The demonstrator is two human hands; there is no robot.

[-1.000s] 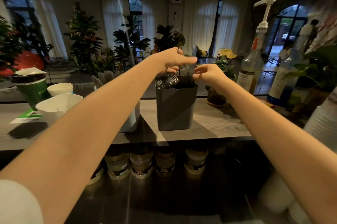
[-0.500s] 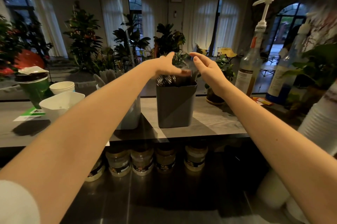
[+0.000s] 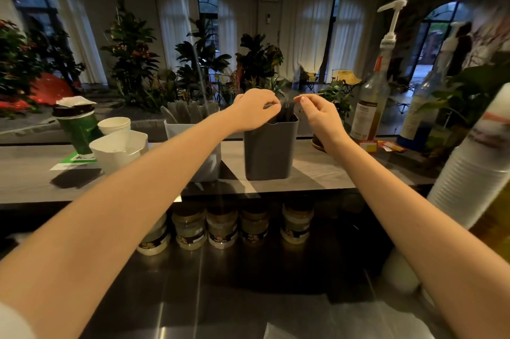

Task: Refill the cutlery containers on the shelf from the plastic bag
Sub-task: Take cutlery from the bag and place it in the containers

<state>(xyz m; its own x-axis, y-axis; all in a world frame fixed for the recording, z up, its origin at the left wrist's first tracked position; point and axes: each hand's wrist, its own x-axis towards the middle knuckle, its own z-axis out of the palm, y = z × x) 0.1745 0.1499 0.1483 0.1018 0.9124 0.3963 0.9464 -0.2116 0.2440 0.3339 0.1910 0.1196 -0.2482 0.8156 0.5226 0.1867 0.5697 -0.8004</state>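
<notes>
A dark grey cutlery container point(image 3: 269, 151) stands on the grey shelf point(image 3: 317, 173), with black cutlery point(image 3: 287, 113) sticking up inside it. My left hand point(image 3: 255, 109) hovers over the container's left rim, its fingers curled round some of the black cutlery. To the right of the rim is my right hand point(image 3: 317, 113), its fingers loosely bent with nothing visibly between them. Partly hidden behind my left forearm is a light grey container point(image 3: 193, 129) that holds pale cutlery. No plastic bag is in view.
On the shelf's left stand a white jug point(image 3: 118, 149), a white cup point(image 3: 114, 124) and a green cup point(image 3: 78, 129). Two pump bottles point(image 3: 371, 106) and a small potted plant point(image 3: 334, 101) stand right. A stack of white cups point(image 3: 469, 181) is near right. Several jars point(image 3: 220, 228) sit below.
My left hand has curled down onto the cutlery at the container's top. My right hand went from pinching cutlery to opening, and now hangs loosely bent beside the rim.
</notes>
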